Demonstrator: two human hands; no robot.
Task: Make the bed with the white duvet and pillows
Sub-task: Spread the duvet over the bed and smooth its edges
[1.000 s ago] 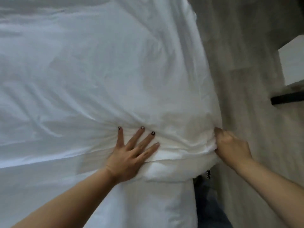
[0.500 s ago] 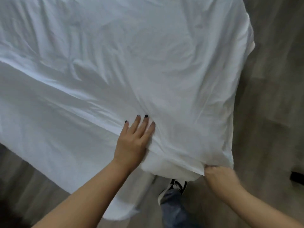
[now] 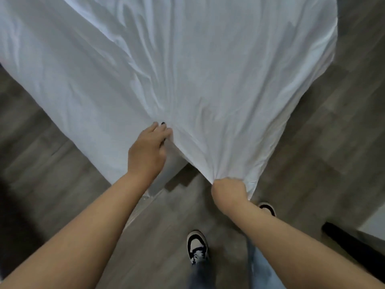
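White duvet (image 3: pixel 198 65) fills upper head view, spread out and drawn to a point at its near corner, over grey wood floor (image 3: pixel 52 163). Right hand (image 3: pixel 228 190) has a fisted grip bunching that corner, fabric gathered tight. Left hand (image 3: pixel 149 151) rests at the edge just beside it, fingers curled into the cloth, looks like a light pinch. Sneakers (image 3: pixel 196 247) on floor below. Bed itself hidden under the fabric; no pillows visible. Judgement: soft, light, floppy, wrinkles easily, won't slip much; best held at corners and hem, hands apart, to spread it flat.
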